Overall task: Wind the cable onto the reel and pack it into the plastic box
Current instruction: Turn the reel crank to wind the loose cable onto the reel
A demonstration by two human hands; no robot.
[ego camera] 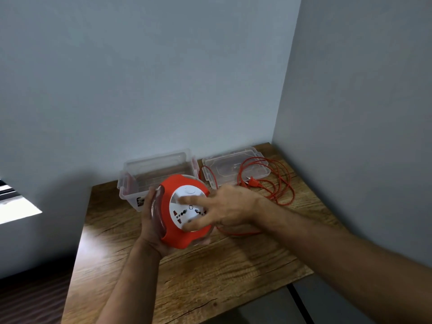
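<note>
My left hand cups an orange and white cable reel from below and behind, holding it above the table. Its white socket face tilts up toward me. My right hand rests spread on that white face, fingers apart and touching it. The orange cable lies in loose loops on the table at the right, partly over the lid, and its plug lies among them. One strand runs under my right wrist to the reel. The clear plastic box stands open behind the reel.
The box's clear lid lies flat to the right of the box, by the back wall. The wooden table sits in a corner, with walls behind and on the right. Its front edge is close to me.
</note>
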